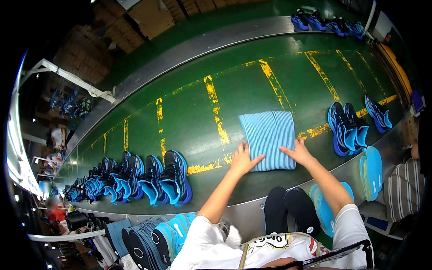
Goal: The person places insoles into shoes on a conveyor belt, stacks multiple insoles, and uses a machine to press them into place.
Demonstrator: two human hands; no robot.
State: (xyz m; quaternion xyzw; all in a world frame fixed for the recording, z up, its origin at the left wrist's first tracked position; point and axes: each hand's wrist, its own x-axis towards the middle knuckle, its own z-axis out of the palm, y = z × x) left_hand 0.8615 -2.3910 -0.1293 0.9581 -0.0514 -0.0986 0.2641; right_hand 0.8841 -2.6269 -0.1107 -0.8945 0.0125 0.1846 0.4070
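A thick stack of light-blue insoles (272, 139), seen edge-on as many thin ridges, lies on the green conveyor belt (189, 121) in front of me. My left hand (244, 161) grips its near left corner, thumb lying along the near face. On the opposite side, my right hand (298, 153) clasps the near right edge, its thumb also on the ridges. The undersides of the fingers are partly hidden behind the stack. Right of it, a pair of black-and-blue sneakers (345, 128) stands on the belt, with a single sneaker (378, 114) beyond.
A long row of sneakers (153, 177) runs off to the left along the belt's near side. Close to my body are black insoles (292, 209), blue insoles (371, 173) and further insole piles (148, 238). More shoes (326, 22) sit on the far metal ledge.
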